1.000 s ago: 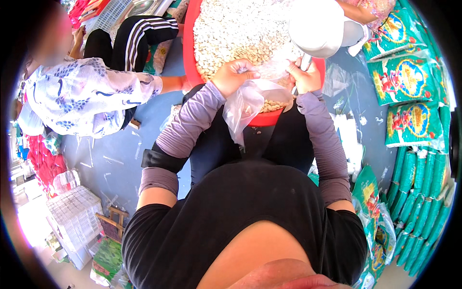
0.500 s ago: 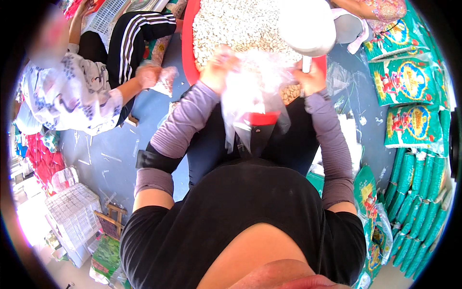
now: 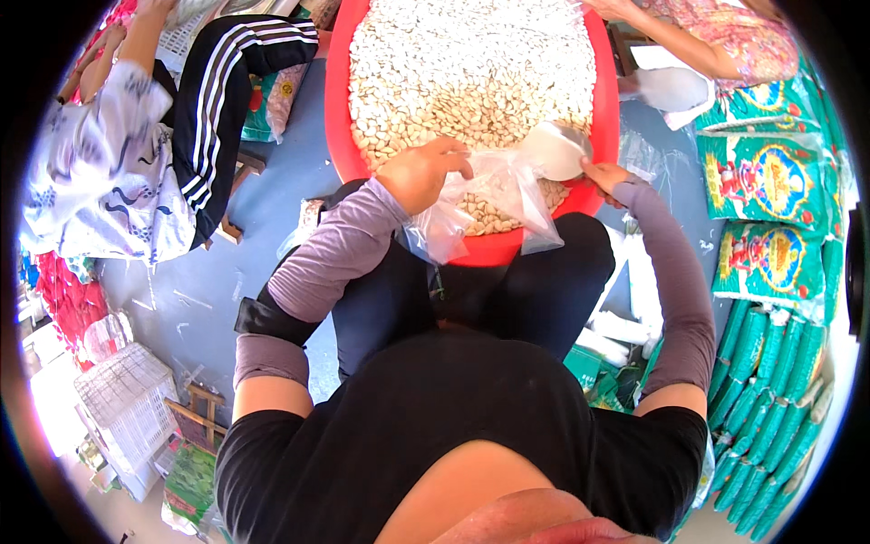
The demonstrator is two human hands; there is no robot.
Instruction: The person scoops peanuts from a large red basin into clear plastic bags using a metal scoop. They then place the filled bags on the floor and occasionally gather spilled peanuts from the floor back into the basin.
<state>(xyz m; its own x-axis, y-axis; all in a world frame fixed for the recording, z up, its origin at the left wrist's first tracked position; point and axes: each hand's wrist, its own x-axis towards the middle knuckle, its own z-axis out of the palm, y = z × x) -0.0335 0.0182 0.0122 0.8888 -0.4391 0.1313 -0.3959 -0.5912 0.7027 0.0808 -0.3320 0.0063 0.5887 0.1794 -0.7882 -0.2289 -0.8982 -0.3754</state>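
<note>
A big red basin [image 3: 337,118] heaped with pale seeds [image 3: 471,72] sits in front of my knees. My left hand [image 3: 421,172] grips the mouth of a clear plastic bag [image 3: 494,195] that lies against the basin's near rim, partly filled with seeds. My right hand [image 3: 605,172] holds a round metal scoop bowl [image 3: 557,150] tilted at the bag's opening. Both forearms wear purple sleeves.
A person in a white patterned top [image 3: 100,172] and black striped trousers sits at the left. Another person's arm [image 3: 689,41] reaches in at the top right. Green printed packets [image 3: 761,190] are stacked along the right. A white wire basket [image 3: 127,408] stands lower left.
The bag was held up and spread with both hands over the basin. Now it rests at the near rim, my left hand alone grips it, and my right hand has the scoop.
</note>
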